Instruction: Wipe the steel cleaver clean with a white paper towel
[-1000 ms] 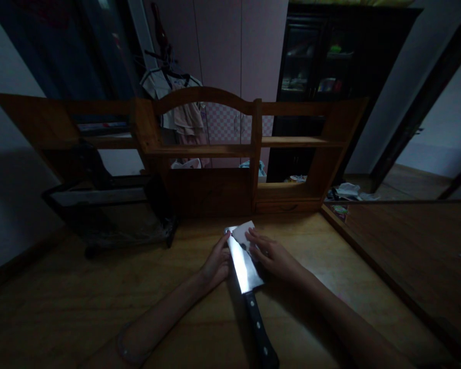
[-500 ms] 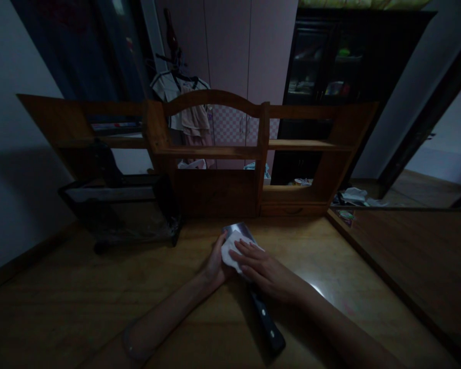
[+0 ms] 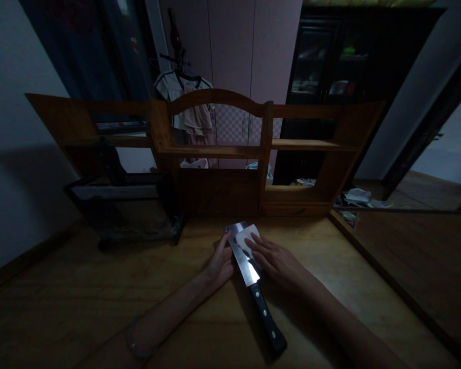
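One cleaver (image 3: 246, 267): my left hand (image 3: 220, 264) clamps its far-left edge; right hand (image 3: 276, 260), fingers apart, presses white cloth (image 3: 243, 236) onto it.

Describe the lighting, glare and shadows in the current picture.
Head view: dim overall; bright glare on the cleaver's blade, near the black handle; head view: a soft shadow on the wooden desk, left of that handle; head view: the glass-doored cabinet sinks into near-black.
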The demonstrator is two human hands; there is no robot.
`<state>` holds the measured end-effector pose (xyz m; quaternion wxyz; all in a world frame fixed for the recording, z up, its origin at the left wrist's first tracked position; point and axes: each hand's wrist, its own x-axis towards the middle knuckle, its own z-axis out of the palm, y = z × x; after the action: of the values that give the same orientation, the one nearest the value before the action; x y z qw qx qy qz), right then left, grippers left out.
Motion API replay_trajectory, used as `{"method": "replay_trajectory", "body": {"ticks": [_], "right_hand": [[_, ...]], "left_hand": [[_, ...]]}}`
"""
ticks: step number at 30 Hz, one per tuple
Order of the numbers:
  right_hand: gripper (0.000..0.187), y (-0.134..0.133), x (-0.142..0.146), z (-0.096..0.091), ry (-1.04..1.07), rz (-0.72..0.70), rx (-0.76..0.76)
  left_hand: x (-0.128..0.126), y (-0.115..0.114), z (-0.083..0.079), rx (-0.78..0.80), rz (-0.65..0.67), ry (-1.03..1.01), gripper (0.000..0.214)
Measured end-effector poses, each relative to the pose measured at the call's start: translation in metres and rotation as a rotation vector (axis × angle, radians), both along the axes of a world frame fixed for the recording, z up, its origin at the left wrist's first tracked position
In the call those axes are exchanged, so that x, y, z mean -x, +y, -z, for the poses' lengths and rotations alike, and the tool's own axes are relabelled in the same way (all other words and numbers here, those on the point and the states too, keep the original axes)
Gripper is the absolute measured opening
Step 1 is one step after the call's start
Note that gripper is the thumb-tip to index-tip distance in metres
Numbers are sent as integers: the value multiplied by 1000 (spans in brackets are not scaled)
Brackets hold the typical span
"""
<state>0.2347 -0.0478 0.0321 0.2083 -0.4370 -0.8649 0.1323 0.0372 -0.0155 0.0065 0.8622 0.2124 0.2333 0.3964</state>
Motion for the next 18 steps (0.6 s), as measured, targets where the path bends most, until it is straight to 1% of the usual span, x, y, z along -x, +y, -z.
{"method": "replay_trajectory", "body": {"ticks": [3, 5, 7, 10, 12, 14, 18], "right_hand": [[46, 3, 0, 5, 2, -4, -49], [45, 6, 0, 9, 53, 15, -89], [42, 7, 0, 10, 190, 90, -139], [33, 6, -1, 5, 426, 244, -233], [26, 5, -4, 0, 507, 312, -296], [22, 5, -7, -5, 540, 343, -332], [27, 6, -10, -7, 553, 353, -323]], "left_hand": [[0, 1, 0, 13, 0, -14, 63], [0, 2, 1, 16, -1, -5, 63], [1, 2, 2, 5, -1, 9, 63], [1, 2, 4, -18, 9, 19, 64], [1, 2, 4, -19, 6, 20, 64], [1, 2, 4, -14, 0, 28, 63], [0, 2, 3, -18, 1, 50, 64]]}}
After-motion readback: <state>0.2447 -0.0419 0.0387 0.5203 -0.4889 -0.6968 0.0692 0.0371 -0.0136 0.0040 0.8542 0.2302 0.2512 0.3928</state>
